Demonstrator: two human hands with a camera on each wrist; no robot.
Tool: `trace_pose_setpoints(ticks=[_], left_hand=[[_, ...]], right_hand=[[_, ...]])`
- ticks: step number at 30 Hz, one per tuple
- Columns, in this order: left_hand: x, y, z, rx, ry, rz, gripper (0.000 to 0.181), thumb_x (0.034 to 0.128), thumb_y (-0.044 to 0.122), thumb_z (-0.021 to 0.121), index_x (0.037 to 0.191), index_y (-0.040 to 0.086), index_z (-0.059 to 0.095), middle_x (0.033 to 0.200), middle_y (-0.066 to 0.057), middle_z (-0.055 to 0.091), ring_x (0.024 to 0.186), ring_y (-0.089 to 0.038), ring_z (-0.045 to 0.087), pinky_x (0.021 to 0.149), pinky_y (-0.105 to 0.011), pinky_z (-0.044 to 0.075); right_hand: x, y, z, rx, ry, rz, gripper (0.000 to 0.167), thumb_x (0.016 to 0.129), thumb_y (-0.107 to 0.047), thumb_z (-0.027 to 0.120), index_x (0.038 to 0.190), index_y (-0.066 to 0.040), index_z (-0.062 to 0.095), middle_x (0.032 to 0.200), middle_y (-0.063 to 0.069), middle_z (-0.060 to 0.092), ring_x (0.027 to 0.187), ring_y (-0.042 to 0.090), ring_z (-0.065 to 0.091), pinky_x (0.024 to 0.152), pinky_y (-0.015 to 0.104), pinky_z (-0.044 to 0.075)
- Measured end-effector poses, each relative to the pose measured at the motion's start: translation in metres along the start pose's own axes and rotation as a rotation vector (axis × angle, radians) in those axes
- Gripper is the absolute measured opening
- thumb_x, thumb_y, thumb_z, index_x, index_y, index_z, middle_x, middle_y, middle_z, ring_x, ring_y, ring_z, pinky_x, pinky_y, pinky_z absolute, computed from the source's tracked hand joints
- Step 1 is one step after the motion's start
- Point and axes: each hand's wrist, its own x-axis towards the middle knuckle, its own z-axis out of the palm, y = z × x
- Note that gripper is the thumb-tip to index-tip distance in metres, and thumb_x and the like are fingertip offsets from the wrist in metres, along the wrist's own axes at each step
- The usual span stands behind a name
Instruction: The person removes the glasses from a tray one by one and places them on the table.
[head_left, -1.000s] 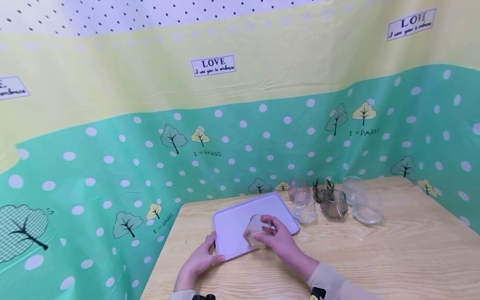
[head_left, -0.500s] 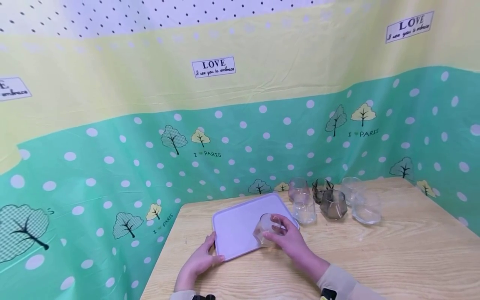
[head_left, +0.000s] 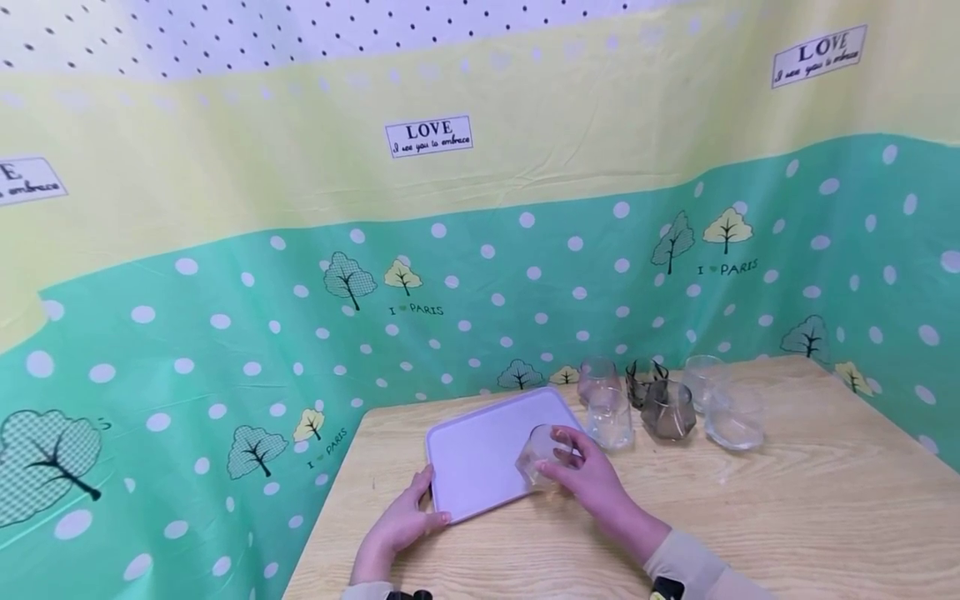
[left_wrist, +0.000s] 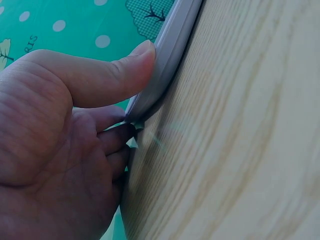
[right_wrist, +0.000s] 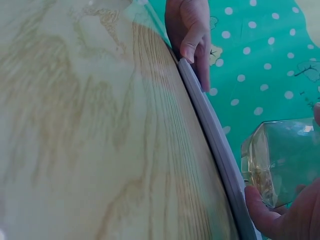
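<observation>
My right hand (head_left: 603,487) grips a clear drinking glass (head_left: 538,457), tilted over the right front part of a pale lilac tray (head_left: 476,454). In the right wrist view the faceted base of that glass (right_wrist: 277,155) points toward the tray rim (right_wrist: 215,135); whether they touch I cannot tell. My left hand (head_left: 401,523) holds the tray by its near left corner. The left wrist view has the thumb (left_wrist: 135,67) pressed on the rim (left_wrist: 162,65) and the other fingers at its corner, their tips partly hidden.
Several glasses stand right of the tray: a pinkish one (head_left: 596,379), a clear one (head_left: 609,423), a dark one (head_left: 670,414), a dark-patterned one behind it and clear ones (head_left: 735,421) farther right. A patterned curtain (head_left: 480,275) hangs behind the wooden table (head_left: 810,500).
My right hand has shifted a little to the right over the tray with the glass. The left hand and the tray stay in place, as do the standing glasses.
</observation>
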Motion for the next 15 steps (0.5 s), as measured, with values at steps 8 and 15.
trace_pose_setpoints(ticks=[8,15], left_hand=[[0.003,0.000,-0.002,0.008,0.010,-0.014,0.103,0.0856,0.027,0.087,0.166,-0.001,0.030,0.170,-0.031,0.024,0.158,-0.053,0.016,0.127,-0.069,0.014],[0.001,-0.001,-0.001,0.006,-0.003,-0.004,0.104,0.0855,0.028,0.087,0.166,-0.003,0.029,0.170,-0.031,0.025,0.158,-0.054,0.016,0.126,-0.070,0.013]], right_hand=[[0.000,-0.001,-0.004,0.003,0.008,0.013,0.070,0.089,-0.015,0.089,0.150,-0.006,0.056,0.154,0.020,0.055,0.139,0.045,0.054,0.087,0.037,0.063],[-0.001,0.000,-0.012,-0.019,0.017,0.004,0.075,0.088,-0.018,0.089,0.153,-0.006,0.053,0.155,0.020,0.054,0.140,0.045,0.053,0.089,0.037,0.063]])
